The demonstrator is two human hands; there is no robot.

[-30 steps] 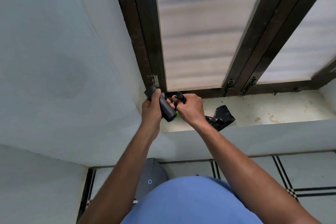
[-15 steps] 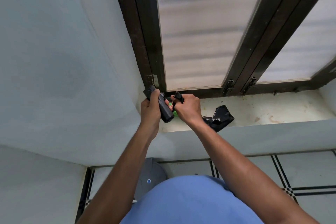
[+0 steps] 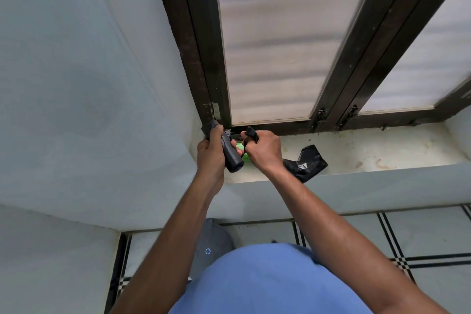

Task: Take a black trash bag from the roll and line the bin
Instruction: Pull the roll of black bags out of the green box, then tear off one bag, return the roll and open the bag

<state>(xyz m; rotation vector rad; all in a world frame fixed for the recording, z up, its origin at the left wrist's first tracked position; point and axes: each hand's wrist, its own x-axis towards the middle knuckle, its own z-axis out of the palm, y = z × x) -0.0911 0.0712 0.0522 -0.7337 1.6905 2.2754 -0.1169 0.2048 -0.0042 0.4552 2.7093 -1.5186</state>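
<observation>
Gripping roll (image 3: 230,154) still, hands (image 3: 263,151) unmoved

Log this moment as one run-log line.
left hand: holds bag roll | right hand: pinches bag end | loose black bag: on sill

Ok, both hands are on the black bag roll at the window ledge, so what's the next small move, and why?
Probably pull the right hand away from the left hand to draw out a bag. The left hand grips the black cylindrical plastic bag roll, the right pinches its loose black end, and little has unrolled between them. The grey round bin waits below.
</observation>
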